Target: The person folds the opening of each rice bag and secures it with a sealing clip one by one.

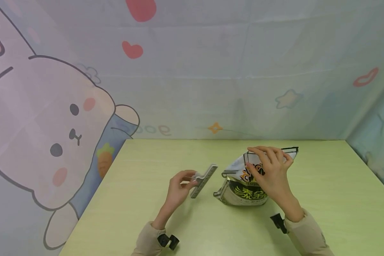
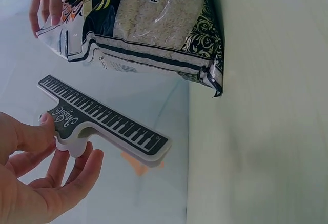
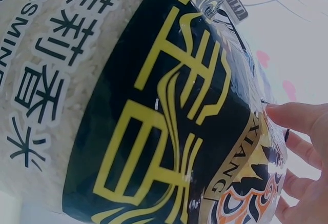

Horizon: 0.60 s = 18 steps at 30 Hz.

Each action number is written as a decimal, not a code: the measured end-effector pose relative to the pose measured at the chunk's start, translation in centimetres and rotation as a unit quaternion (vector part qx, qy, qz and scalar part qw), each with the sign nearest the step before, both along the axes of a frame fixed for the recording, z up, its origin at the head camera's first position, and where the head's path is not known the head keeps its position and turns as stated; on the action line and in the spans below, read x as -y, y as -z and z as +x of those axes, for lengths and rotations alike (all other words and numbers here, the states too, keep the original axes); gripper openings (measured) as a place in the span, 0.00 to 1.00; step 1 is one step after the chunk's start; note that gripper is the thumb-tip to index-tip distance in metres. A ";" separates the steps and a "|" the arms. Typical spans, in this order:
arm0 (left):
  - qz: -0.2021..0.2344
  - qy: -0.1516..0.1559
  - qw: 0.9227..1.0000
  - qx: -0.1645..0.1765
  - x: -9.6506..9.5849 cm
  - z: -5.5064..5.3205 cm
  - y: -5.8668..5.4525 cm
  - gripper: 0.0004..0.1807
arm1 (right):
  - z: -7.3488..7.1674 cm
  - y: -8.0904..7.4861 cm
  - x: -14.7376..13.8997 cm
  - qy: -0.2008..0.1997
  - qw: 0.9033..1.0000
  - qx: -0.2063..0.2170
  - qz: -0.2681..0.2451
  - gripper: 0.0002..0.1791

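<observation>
My left hand (image 1: 176, 190) pinches a sheet-music clip (image 1: 205, 180) between thumb and fingers, above the table. In the left wrist view the clip (image 2: 102, 115) shows a long bar printed with piano keys and the word Music. To its right stands a bag of jasmine rice (image 1: 243, 193), black and clear with yellow characters. My right hand (image 1: 274, 172) grips the top of this bag, thumb in front and fingers over the far side. The bag's top is folded over or leaning; which one is hard to tell. Clip and bag are apart.
A pale yellow-green table (image 1: 121, 217) lies under both hands. Behind it hangs a light cloth backdrop (image 1: 192, 89) with a cartoon rabbit at the left and hearts. Small black mounts (image 1: 168, 241) sit on both sleeves.
</observation>
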<state>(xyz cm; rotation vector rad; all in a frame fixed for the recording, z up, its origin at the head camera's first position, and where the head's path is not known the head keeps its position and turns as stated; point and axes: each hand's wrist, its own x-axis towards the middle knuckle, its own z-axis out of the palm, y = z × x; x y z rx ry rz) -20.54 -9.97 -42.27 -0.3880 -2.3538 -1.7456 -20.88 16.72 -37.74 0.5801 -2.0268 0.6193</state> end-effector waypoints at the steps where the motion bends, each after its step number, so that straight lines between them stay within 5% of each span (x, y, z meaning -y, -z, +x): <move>1: 0.001 0.001 1.000 -0.003 -0.1 0.2 -0.3 0.14 | 0.0 0.0 0.0 0.000 1.000 0.001 0.000 0.24; 9: -0.016 -0.017 0.999 -0.026 -1.1 1.5 -2.9 0.13 | 0.0 0.1 0.0 0.005 1.000 0.001 0.003 0.24; 18: -0.029 -0.024 0.997 -0.065 -2.0 1.8 -3.7 0.13 | -0.1 0.1 -0.1 0.007 1.000 -0.001 0.004 0.24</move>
